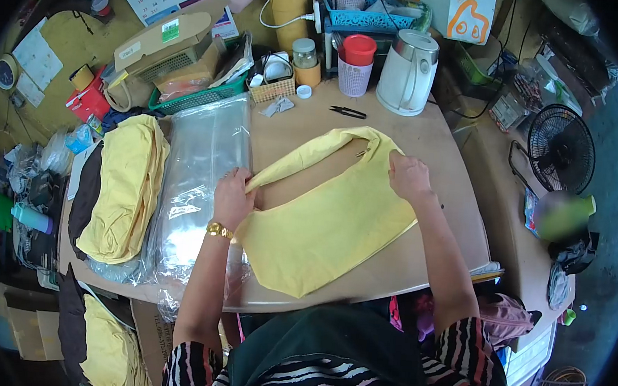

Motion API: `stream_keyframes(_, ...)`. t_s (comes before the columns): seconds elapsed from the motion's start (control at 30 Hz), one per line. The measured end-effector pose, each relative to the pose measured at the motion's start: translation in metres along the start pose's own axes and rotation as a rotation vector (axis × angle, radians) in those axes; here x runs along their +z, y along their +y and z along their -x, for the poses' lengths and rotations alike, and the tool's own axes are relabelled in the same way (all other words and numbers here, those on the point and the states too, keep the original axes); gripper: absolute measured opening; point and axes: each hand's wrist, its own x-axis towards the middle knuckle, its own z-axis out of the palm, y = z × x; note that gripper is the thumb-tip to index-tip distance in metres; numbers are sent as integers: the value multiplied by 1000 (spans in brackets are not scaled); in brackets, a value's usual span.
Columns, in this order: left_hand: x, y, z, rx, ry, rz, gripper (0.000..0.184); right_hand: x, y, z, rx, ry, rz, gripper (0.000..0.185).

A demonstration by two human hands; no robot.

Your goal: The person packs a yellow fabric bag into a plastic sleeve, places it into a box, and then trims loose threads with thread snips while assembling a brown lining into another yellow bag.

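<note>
A yellow cloth shoulder bag [328,227] lies spread on the table before me, its wide strap looping away at the far side. My left hand [232,198] is closed on the bag where the strap meets the body on the left; a gold bracelet circles that wrist. At the upper right edge, my right hand [409,178] grips the bag near the other strap end, its fingertips partly hidden by the hand. Clear plastic sleeves [206,163] are piled just left of my left hand. Black thread snips [348,112] rest beyond the strap.
A stack of folded yellow cloth [124,186] sits at the left, dark cloth under it. Along the back stand a white kettle [408,74], a pink basket with a red cup [355,66], a jar [305,62] and a green basket [201,94]. A black fan [561,149] stands right.
</note>
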Motion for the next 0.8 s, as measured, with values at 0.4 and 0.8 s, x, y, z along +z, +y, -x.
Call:
stream_keyframes(0.4,-14,-9,2,285,126,99,10,0,-5,-67,-430,289,-99,16)
stream_keyframes(0.8,-34,94,53,132,-105,-156,70,33,-23,107,-263,491,-9,70)
